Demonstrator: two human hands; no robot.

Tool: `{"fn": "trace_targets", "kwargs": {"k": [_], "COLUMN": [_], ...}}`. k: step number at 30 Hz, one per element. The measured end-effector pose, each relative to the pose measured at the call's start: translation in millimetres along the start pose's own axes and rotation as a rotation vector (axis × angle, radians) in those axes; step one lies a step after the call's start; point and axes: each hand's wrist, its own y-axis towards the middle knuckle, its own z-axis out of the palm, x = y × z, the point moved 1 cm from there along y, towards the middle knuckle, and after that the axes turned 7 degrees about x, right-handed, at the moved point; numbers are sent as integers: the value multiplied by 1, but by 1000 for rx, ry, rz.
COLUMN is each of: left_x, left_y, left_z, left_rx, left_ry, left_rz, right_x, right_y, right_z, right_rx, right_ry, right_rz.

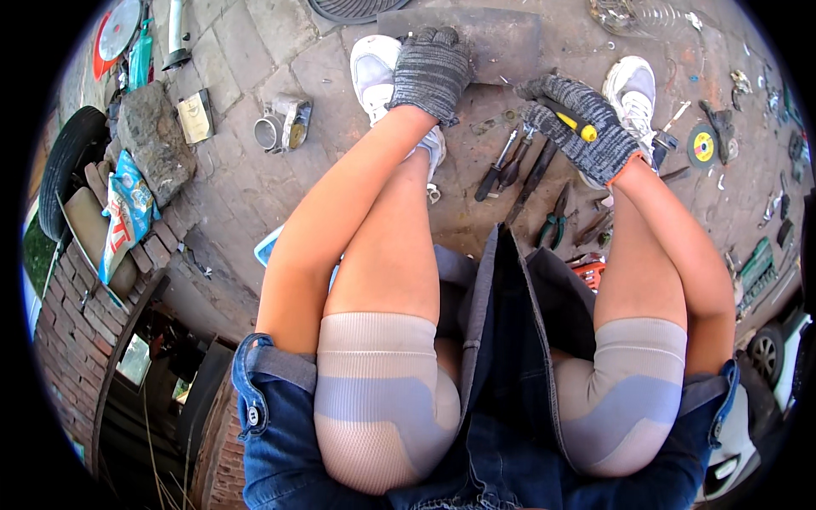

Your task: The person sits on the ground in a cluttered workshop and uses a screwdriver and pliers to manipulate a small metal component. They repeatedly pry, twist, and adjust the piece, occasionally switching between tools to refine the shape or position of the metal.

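My left hand (432,75), in a grey knitted glove, bears down on the left part of a dark, flat, slightly curved sheet (508,47), its fingers curled over it. By the sheet's lower right corner, my right hand (582,123), gloved alike with an orange cuff, is closed round a tool with a black and yellow handle (588,133); its working end is hidden by the fingers. Between my feet lie a screwdriver (490,180), several other dark-handled tools and a pair of pliers (556,223) with dark green grips.
A metal cylinder part (270,129) lies left of my left shoe. Farther left are a large stone (155,140), a tyre (70,170) and a blue and white bag (127,217). A yellow-centred grinding disc (703,146) and scattered scraps lie at right, a wire fan guard (633,15) beyond.
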Motion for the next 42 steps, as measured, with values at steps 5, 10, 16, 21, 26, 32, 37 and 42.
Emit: {"fn": "trace_targets", "kwargs": {"k": [5,10,16,21,26,32,37,42], "left_x": [-3,-1,-15,-23,-25,-21,-26,-30], "left_y": [1,-8,-39,-42,-43,-47,-39,-42], "left_z": [-2,-42,-67,-86,-91,-104,-130,-145], "left_rx": [-60,339,588,671,703,594,351,152], "left_ry": [-76,-926,-2540,-2530,-2496,-2293,-1906,-1832], "left_rz": [-28,-258,-349,-267,-281,-293,-168,-156], "right_x": [2,0,33,48,53,54,54,63], "right_y": [3,5,3,-1,-5,-6,-14,-16], "right_z": [-2,-14,-37,-43,-46,-52,-53,-60], "right_rx": [-71,-215,-92,-149,-226,-257,-337,-348], "right_ry": [278,336,253,258,180,39,67,-25], "right_rz": [101,-39,-184,-323,-368,-383,-347,-467]}}
